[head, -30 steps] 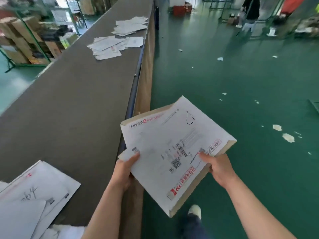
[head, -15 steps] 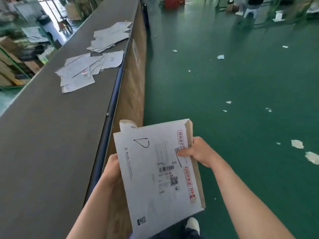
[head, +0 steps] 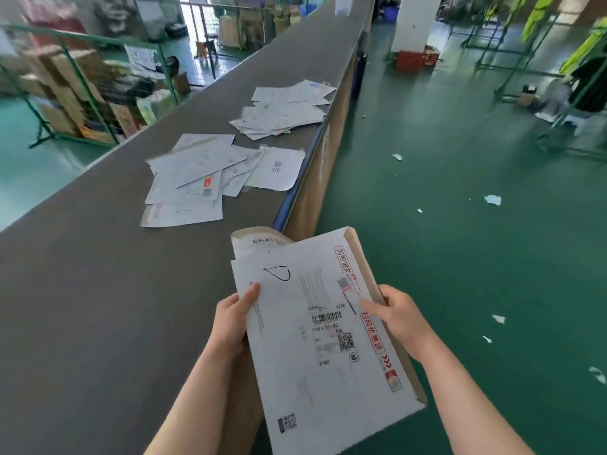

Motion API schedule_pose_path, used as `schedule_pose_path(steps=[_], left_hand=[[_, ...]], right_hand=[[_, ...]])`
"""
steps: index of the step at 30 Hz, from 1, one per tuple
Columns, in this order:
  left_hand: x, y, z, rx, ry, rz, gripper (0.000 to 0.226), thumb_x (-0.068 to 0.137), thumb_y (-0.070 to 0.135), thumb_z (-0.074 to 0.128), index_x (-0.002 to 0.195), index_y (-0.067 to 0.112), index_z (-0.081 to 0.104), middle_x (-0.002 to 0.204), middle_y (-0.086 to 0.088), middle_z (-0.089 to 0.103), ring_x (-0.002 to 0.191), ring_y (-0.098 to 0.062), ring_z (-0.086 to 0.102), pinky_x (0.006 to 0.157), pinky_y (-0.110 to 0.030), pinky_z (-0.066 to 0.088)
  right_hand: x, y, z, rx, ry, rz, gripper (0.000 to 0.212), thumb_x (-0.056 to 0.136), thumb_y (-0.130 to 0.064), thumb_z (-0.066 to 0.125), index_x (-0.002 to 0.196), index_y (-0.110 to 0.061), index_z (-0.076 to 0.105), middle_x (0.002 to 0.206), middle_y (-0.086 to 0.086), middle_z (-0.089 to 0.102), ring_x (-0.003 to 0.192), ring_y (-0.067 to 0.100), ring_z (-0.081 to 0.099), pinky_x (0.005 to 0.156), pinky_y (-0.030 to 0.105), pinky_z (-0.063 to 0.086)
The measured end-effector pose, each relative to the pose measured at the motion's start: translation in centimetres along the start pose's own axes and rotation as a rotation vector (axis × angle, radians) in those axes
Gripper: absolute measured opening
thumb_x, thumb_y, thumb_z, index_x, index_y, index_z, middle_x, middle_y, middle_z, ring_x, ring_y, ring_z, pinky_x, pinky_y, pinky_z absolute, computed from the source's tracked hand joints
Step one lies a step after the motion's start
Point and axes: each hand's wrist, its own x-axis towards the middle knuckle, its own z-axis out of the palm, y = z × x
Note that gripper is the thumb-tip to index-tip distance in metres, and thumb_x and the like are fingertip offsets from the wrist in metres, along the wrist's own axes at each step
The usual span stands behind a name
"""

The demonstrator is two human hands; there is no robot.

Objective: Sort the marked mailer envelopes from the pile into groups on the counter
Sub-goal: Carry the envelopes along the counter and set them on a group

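I hold a small stack of white mailer envelopes (head: 312,339) in front of me, over the counter's right edge. The top one bears a hand-drawn black mark, a barcode and red print. My left hand (head: 235,318) grips the stack's left side with the thumb on top. My right hand (head: 395,318) pinches the right edge, thumb on the face. On the grey counter (head: 98,290) lie two groups of envelopes: a near group (head: 197,178) and a far group (head: 282,110). A single white envelope (head: 279,169) lies beside the near group.
The counter runs away to the upper right, its wooden side (head: 315,192) facing a green floor (head: 460,241) littered with paper scraps. Racks with cardboard boxes (head: 65,93) stand beyond the counter on the left. A person (head: 588,83) stands far right by metal racks.
I have walked along the counter; the two groups of envelopes are now much closer. The stack has turned upright in my hands, and the pile at lower left has left view.
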Motion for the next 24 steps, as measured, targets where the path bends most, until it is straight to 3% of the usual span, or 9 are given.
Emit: schedule_pose_path(steps=[4,7,8,10,12,14,17,20,24], left_hand=[[7.3,5.4,3.5,-0.035,0.052,0.071,0.030,0.100,0.022,0.065,0.111,-0.005,0.070,0.103,-0.022,0.077,0.090,-0.039,0.076,0.079,-0.050,0.063],[12.2,7.3,4.8,-0.103,0.121,0.102,0.030,0.099,0.026,0.068,0.111,-0.002,0.072,0.105,-0.020,0.077,0.097,-0.041,0.075,0.090,-0.055,0.059],[13.7,7.8,5.2,-0.133,0.158,0.098,0.030,0.099,0.026,0.067,0.111,-0.001,0.072,0.106,-0.019,0.077,0.096,-0.040,0.075,0.090,-0.053,0.059],[16.5,8.8,6.1,-0.191,0.241,0.117,0.027,0.101,0.026,0.065,0.107,0.001,0.072,0.099,-0.015,0.079,0.081,-0.034,0.075,0.071,-0.042,0.062],[19.1,9.8,7.1,-0.190,0.317,0.145,0.026,0.100,0.028,0.065,0.098,0.003,0.071,0.091,-0.015,0.077,0.069,-0.032,0.068,0.059,-0.036,0.056],[21.6,11.2,8.3,-0.199,0.382,0.191,0.027,0.099,0.031,0.068,0.093,0.004,0.070,0.093,-0.020,0.073,0.074,-0.032,0.064,0.070,-0.044,0.051],[24.3,13.5,10.4,-0.246,0.472,0.252,0.023,0.098,0.029,0.070,0.099,0.006,0.072,0.100,-0.016,0.077,0.085,-0.034,0.069,0.084,-0.048,0.052],[25.5,16.0,11.3,-0.341,0.565,0.325,0.020,0.097,0.028,0.070,0.102,0.008,0.072,0.092,-0.007,0.080,0.084,-0.030,0.073,0.086,-0.045,0.055],[25.7,18.1,9.0,-0.388,0.706,0.409,0.022,0.098,0.030,0.068,0.099,0.008,0.070,0.085,-0.004,0.080,0.068,-0.022,0.075,0.063,-0.036,0.062]], right_hand=[[5.4,0.0,-3.5,0.314,-0.033,0.060,0.040,0.091,-0.028,0.067,0.114,0.004,0.068,0.110,0.025,0.073,0.090,0.039,0.073,0.072,0.046,0.060],[9.9,0.7,-4.8,0.744,0.010,0.113,0.046,0.092,-0.034,0.054,0.115,-0.001,0.075,0.119,0.025,0.070,0.099,0.039,0.070,0.078,0.049,0.061],[11.8,0.7,-5.0,0.834,-0.007,0.110,0.049,0.090,-0.037,0.057,0.121,-0.003,0.073,0.126,0.025,0.068,0.105,0.039,0.069,0.082,0.050,0.060],[15.7,0.0,-5.4,0.900,-0.093,0.066,0.067,0.078,-0.046,0.078,0.129,-0.003,0.068,0.131,0.024,0.065,0.112,0.041,0.067,0.087,0.051,0.060],[20.2,-1.9,-5.5,0.811,-0.217,0.054,0.090,0.066,-0.049,0.091,0.137,-0.003,0.061,0.137,0.023,0.063,0.120,0.042,0.064,0.092,0.052,0.058],[24.5,-5.0,-5.2,0.677,-0.356,0.064,0.097,0.064,-0.044,0.093,0.145,-0.009,0.053,0.142,0.020,0.060,0.127,0.041,0.060,0.096,0.052,0.056],[30.5,-9.1,-4.8,0.527,-0.503,0.076,0.086,0.066,-0.022,0.089,0.142,-0.008,0.050,0.135,0.019,0.066,0.121,0.039,0.066,0.090,0.048,0.060],[35.2,-13.3,-4.3,0.387,-0.714,0.075,0.082,0.071,-0.009,0.085,0.143,-0.005,0.046,0.137,0.022,0.063,0.126,0.043,0.061,0.100,0.058,0.053],[39.7,-17.7,-2.1,0.211,-0.881,0.105,0.059,0.086,0.008,0.070,0.140,-0.004,0.048,0.132,0.019,0.068,0.121,0.038,0.065,0.090,0.044,0.060]])
